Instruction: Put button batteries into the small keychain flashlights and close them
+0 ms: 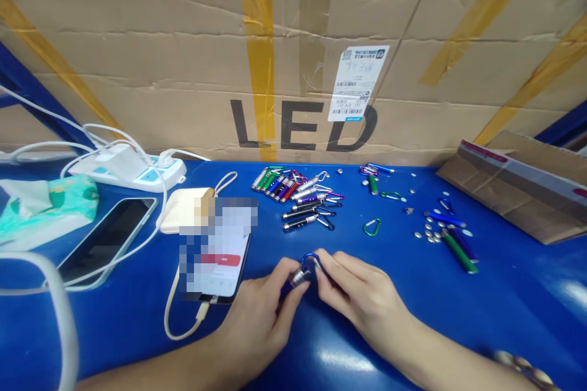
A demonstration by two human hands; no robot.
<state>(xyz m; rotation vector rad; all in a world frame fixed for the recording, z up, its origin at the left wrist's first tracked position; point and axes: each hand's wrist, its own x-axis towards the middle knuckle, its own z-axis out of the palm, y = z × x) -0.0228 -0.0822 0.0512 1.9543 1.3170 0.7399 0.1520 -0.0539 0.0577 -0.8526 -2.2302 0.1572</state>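
My left hand (266, 311) is closed around a small blue flashlight (299, 277) whose silver end points up and right. My right hand (355, 284) pinches a blue carabiner (310, 256) that meets the flashlight's silver end; whether the two are linked I cannot make out. Beyond my hands lies a row of small flashlights (305, 222) with carabiners, in black, silver, purple, red, blue and green. A loose green carabiner (372, 227) rests to their right. Farther right are green tubes (460, 252), blue tubes (444, 218) and several button cells (429, 234).
A lit phone (229, 256) on a cable and a cream power bank (186, 209) lie left of my hands. Farther left are another phone (107, 241), a power strip (172, 174) and a tissue pack (76, 201). A large carton (183, 73) stands behind; a cardboard box (518, 195) sits right.
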